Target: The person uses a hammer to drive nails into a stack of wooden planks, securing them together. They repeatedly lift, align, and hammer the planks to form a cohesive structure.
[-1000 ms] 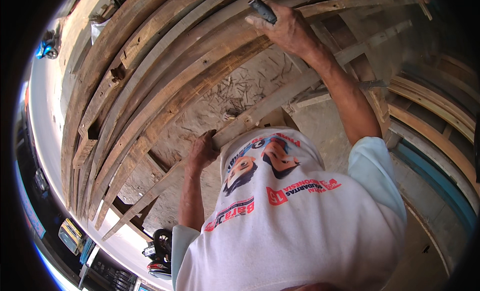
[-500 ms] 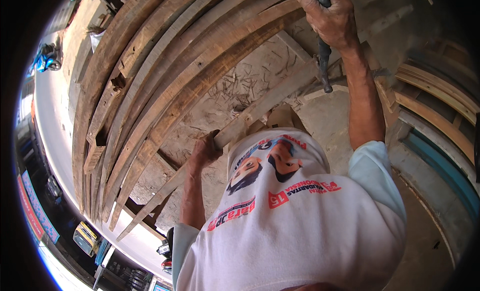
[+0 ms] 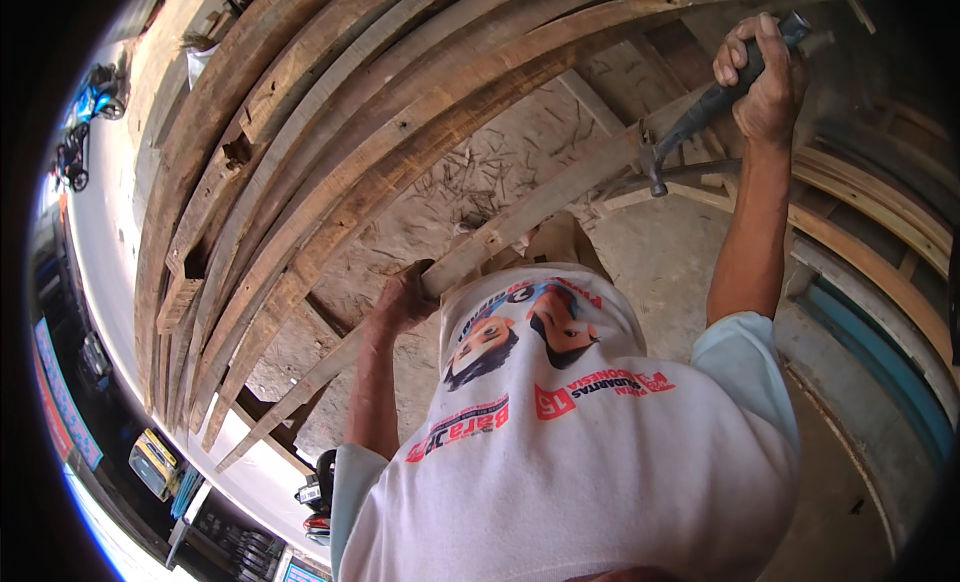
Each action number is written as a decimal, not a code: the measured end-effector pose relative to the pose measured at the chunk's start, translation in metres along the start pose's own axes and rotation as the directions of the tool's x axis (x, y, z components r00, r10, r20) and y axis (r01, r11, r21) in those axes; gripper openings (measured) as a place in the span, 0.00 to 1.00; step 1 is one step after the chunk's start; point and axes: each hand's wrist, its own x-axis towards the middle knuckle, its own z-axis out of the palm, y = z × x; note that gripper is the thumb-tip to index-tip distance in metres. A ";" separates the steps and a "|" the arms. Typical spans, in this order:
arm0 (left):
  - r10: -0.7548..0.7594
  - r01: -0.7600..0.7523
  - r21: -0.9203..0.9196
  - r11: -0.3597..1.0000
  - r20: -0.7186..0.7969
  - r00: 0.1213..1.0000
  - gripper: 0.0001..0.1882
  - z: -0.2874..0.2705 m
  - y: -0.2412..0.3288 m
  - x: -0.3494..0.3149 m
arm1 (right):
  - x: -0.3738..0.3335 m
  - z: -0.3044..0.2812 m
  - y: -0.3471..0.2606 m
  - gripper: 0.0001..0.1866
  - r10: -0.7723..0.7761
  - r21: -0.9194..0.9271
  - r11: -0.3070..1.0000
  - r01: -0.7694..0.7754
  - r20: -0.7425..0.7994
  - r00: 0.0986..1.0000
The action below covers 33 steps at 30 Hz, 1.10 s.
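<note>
My left hand (image 3: 404, 298) is closed round the edge of a long wooden plank (image 3: 545, 204), which runs slantwise in front of my body. Raised at the upper right, my right hand (image 3: 772, 90) grips the dark handle of a hammer (image 3: 706, 110). The handle slopes down to the left, and the hammer's metal head is at the plank's far right part. Whether the head is hooked on a nail there is too small to tell.
Several long boards (image 3: 330, 172) lie side by side to the left. Wood scraps litter the ground (image 3: 480, 162). Lumber (image 3: 880, 237) and a blue-edged frame (image 3: 870, 332) stand at the right. A road (image 3: 110, 252) with motorcycles (image 3: 95, 102) runs along the far left.
My right hand has moved right and somewhat down, tilting the hammer's handle from nearly upright to a slant. The hammer's head stays by the same part of the plank. My left hand keeps its grip.
</note>
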 end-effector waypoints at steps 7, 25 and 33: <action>0.012 -0.012 0.009 1.000 -0.016 1.000 0.33 0.008 -0.006 0.001 | -0.028 0.049 -0.017 0.11 -0.284 -0.162 0.959 0.233 -0.544 0.790; 0.204 -0.197 0.114 0.974 -0.049 0.978 0.27 0.002 -0.026 0.006 | -0.081 0.119 -0.003 0.18 -0.438 -0.397 0.857 0.329 -0.222 0.871; 0.199 -0.194 0.143 0.970 -0.022 0.980 0.28 0.010 -0.029 -0.002 | -0.096 0.127 0.016 0.19 -0.613 -0.678 0.651 0.341 -0.206 0.763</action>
